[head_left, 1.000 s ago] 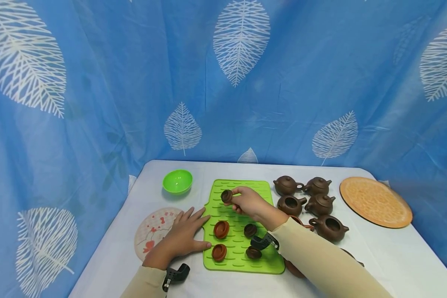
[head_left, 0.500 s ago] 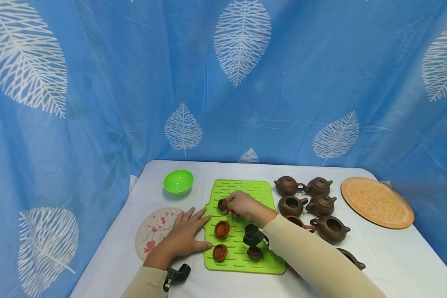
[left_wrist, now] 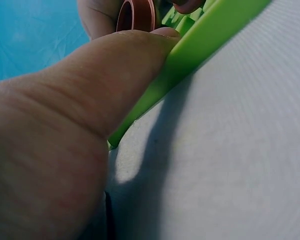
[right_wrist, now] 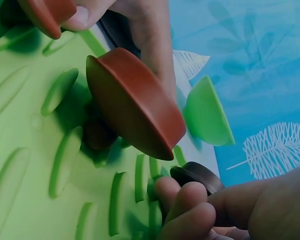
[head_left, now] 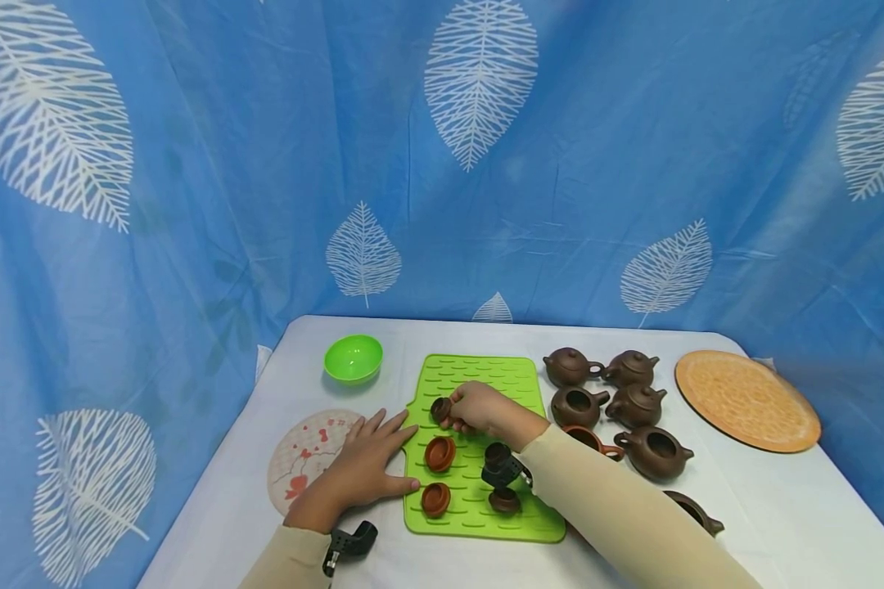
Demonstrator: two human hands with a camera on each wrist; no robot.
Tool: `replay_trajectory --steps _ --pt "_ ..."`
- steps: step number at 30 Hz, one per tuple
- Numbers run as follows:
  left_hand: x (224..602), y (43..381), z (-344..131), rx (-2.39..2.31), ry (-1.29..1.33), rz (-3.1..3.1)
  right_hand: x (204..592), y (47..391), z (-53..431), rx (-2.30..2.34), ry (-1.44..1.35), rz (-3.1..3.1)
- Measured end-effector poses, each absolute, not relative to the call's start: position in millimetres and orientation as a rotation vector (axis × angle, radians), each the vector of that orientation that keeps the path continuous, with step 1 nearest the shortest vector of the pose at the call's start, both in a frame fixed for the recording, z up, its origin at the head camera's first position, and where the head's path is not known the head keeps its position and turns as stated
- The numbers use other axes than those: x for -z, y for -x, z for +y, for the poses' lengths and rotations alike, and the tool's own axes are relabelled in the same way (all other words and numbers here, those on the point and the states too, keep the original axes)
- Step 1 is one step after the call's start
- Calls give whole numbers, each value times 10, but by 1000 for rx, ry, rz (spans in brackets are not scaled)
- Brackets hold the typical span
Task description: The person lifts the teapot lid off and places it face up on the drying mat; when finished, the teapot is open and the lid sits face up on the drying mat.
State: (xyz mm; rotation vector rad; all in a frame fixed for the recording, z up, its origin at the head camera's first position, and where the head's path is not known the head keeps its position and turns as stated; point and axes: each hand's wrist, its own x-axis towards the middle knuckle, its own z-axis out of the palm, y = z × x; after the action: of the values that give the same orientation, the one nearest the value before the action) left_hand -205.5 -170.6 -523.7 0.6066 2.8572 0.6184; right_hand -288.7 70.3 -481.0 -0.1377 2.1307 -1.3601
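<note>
My right hand (head_left: pixel 480 407) pinches a dark brown teapot lid (head_left: pixel 440 410) low over the left part of a green ridged mat (head_left: pixel 479 366). In the right wrist view the dark lid (right_wrist: pixel 199 176) sits between thumb and fingers; whether it touches the mat is unclear. My left hand (head_left: pixel 364 466) lies with spread fingers at the mat's left edge, its thumb (left_wrist: pixel 155 45) against the rim. Two reddish-brown lids (head_left: pixel 439 453) rest upside down on the mat near that thumb. Two more dark lids (head_left: pixel 504 500) lie farther right, one partly behind the right wrist's strap.
Several brown teapots (head_left: pixel 636 404) stand right of the mat, some without lids; the right sleeve hides part of this group. A round orange board (head_left: pixel 747 401) lies at far right. At left are a green bowl (head_left: pixel 353 359) and a round patterned mat (head_left: pixel 305 448), partly under my left hand.
My right hand has moved down and slightly left with the dark lid, from above the mat to close over it, then nearly stopped. The left hand has stayed in place.
</note>
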Motion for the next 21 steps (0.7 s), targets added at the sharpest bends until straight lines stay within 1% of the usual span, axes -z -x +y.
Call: replay_trajectory --steps 9,21 --pt "5246 2043 -1692 -621 -607 2857 4769 2851 766 1352 130 2138" --pt "5242 2049 -1689 -612 -586 2854 4692 2803 966 1392 140 2132"
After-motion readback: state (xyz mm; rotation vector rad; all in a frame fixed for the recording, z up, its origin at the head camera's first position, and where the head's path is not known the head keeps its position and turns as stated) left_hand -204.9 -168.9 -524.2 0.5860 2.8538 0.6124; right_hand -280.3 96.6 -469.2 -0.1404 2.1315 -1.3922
